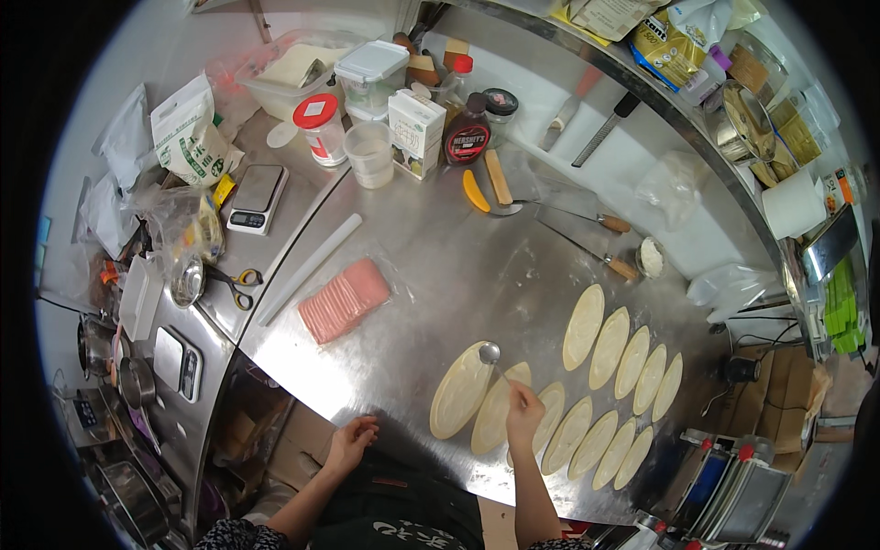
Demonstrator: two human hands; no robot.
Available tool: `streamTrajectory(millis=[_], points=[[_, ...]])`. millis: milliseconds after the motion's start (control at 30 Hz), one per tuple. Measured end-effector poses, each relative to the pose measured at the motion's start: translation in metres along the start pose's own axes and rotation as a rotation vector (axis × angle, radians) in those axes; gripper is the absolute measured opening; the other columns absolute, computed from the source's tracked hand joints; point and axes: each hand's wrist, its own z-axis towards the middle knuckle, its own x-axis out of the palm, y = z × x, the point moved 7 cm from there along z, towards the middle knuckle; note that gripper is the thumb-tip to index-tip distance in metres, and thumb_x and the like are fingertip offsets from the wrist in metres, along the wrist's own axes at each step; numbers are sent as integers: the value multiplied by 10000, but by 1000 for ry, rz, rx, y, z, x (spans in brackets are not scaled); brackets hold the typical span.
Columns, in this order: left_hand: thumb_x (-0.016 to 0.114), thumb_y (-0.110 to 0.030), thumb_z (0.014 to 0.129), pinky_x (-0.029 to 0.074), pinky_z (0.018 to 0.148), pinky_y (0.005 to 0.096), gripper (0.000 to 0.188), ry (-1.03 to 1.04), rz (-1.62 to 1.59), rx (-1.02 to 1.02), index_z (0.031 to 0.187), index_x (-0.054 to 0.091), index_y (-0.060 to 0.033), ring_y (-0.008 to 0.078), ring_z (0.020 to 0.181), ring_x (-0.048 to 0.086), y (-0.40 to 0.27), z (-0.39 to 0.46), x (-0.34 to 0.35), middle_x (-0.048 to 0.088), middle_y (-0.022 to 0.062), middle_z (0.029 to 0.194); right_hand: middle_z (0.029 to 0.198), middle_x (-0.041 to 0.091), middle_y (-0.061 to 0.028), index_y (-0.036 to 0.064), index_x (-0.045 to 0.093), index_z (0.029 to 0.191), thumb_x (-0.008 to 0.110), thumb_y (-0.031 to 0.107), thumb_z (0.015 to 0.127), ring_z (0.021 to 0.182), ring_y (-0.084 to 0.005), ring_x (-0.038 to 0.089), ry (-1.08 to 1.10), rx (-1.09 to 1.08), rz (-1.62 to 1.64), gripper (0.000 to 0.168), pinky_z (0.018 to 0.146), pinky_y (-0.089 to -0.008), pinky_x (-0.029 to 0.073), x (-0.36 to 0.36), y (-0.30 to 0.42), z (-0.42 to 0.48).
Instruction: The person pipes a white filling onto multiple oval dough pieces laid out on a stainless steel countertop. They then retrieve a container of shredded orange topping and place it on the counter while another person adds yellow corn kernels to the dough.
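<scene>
My right hand [524, 412] grips the thin handle of a metal spoon [489, 353]. The spoon's bowl is over the upper right edge of the leftmost oval dough piece [457, 395]; whether it touches the dough I cannot tell. More flat dough ovals [583, 328] lie in two rows on the steel table [440, 275], several with a pale film on top, and my right hand and forearm partly cover some in the front row. Near the table's front edge my left hand [354, 440] is held with fingers loosely curled, holding nothing. A stack of sliced pink ham [345, 300] lies on plastic film beyond it.
Left of the ham is a white rolling pin [311, 269]. Two wooden-handled spatulas [601, 256] and a bowl of white powder [650, 258] sit at back right. Scissors [240, 285] and digital scales [258, 199] lie at left. A roller machine [725, 481] stands at front right.
</scene>
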Motion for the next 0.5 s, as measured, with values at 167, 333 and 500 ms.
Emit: streamTrajectory(millis=[167, 333, 500], points=[[503, -51, 903, 516, 727, 262, 260, -1, 10, 3, 1145, 571, 11, 148, 812, 642, -2, 0, -1, 652, 93, 949, 724, 600, -88, 14, 671, 947, 596, 28, 859, 550, -146, 528, 83, -325, -475, 117, 507, -273, 414, 3, 38, 9], [509, -55, 904, 513, 723, 259, 260, 10, 14, 17, 1147, 572, 10, 149, 810, 643, -6, 2, 2, 653, 96, 948, 653, 546, -27, 20, 652, 1011, 548, 42, 896, 571, -124, 527, -43, -384, -512, 157, 491, -322, 418, -25, 55, 8], [520, -60, 904, 509, 722, 260, 269, 10, -17, 4, 1161, 567, 3, 149, 805, 636, -10, 1, 6, 651, 95, 960, 631, 462, 25, -17, 660, 992, 569, 44, 885, 485, -31, 377, -203, 546, 414, 153, 413, -213, 262, -82, -35, -15]])
